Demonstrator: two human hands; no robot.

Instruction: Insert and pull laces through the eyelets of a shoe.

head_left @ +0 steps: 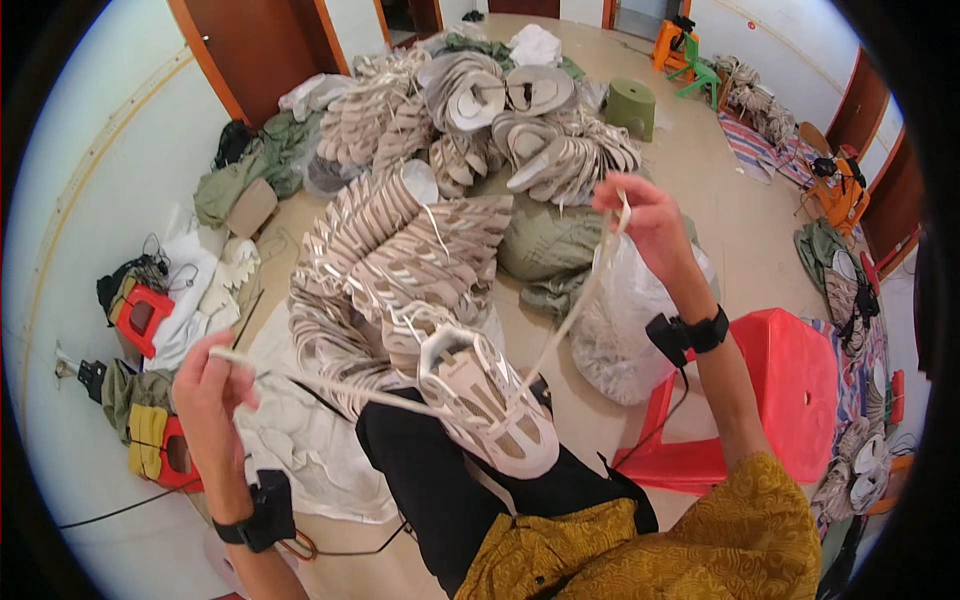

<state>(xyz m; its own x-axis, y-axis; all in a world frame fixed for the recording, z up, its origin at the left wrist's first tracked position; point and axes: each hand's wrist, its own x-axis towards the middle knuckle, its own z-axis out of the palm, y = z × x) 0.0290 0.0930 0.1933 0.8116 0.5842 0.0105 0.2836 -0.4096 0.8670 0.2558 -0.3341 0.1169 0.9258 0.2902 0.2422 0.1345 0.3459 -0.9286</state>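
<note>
Mustard shirt: just below the shoe upper
Shoe upper: on the lap, toe downward
Right hand: pinching lace, up-right of shoe upper
Left hand: pinching lace, left of it
Lace step: tensioning, probably; next calls for evening ends imo

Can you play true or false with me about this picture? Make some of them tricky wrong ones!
1. The left hand holds a strand of lace. True.
2. The right hand is empty. False: the right hand holds lace too.
3. The shoe upper between the arms has its toe pointing away from the person. False: its toe points toward the person.
4. Many more shoe uppers are piled in front of the person. True.
5. The person's trousers are bright blue. False: the trousers are black.
6. Both wrists wear black bands. True.
</note>
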